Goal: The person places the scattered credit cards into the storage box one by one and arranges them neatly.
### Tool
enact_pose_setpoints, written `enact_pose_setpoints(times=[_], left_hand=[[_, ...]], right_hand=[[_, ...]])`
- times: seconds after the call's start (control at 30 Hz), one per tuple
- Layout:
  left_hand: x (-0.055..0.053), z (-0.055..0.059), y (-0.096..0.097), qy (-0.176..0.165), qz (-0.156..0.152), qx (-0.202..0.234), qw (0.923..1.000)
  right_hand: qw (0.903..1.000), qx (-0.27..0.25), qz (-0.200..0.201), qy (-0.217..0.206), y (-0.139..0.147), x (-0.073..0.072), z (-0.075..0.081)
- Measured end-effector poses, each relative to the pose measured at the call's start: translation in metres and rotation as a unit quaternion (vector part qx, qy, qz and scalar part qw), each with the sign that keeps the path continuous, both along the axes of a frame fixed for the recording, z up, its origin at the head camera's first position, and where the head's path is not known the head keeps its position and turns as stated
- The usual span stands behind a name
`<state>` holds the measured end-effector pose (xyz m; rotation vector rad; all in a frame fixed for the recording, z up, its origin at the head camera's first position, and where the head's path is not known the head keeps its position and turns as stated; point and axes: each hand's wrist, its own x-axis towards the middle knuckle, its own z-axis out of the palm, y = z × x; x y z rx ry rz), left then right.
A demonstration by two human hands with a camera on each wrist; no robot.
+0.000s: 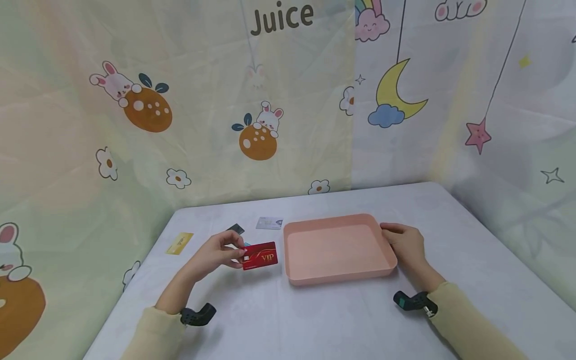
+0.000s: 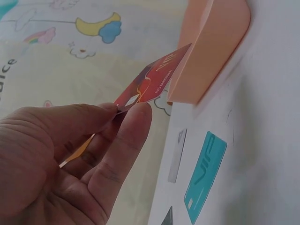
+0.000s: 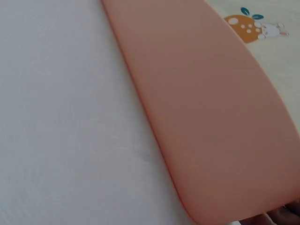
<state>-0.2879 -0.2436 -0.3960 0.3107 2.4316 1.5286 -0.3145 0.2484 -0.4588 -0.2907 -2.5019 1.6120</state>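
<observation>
My left hand [image 1: 222,252] pinches a red VIP card [image 1: 261,255] between thumb and fingers, above the table just left of a pink tray [image 1: 337,281]. In the left wrist view the thumb and a fingertip meet at the end of the red card [image 2: 157,77], and its far end is in front of the tray wall [image 2: 218,51]. My right hand [image 1: 407,245] grips the tray's right edge; the right wrist view shows only some fingers at the bottom corner, partly hidden by the tray [image 3: 201,112].
A yellow card [image 1: 180,243], a dark card [image 1: 236,228] and a silver card [image 1: 269,223] lie on the white table [image 1: 324,320] left of and behind the tray. A teal VIP card [image 2: 205,177] is mostly hidden in the head view. Printed cloth walls [image 1: 207,150] border the table.
</observation>
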Motion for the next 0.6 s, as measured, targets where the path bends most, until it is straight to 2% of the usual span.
enact_pose_setpoints(times=[0.1,0.17,0.4,0.6], left_hand=[[-0.002,0.000,0.004,0.000,0.003,0.002,1.0000],[-0.003,0.000,0.009,0.003,0.005,0.002,1.0000],[-0.010,0.004,0.033,0.019,0.019,0.010,0.9996],[-0.018,0.002,0.062,0.016,-0.001,0.029,0.9995]], right_hand=[[0.9993,0.037,0.000,0.007,-0.001,0.001,0.002],[0.9990,0.044,0.005,0.002,0.000,0.002,0.004],[0.9993,0.011,0.023,-0.027,0.002,0.001,0.007],[0.9990,-0.007,0.032,-0.029,0.004,0.000,0.006]])
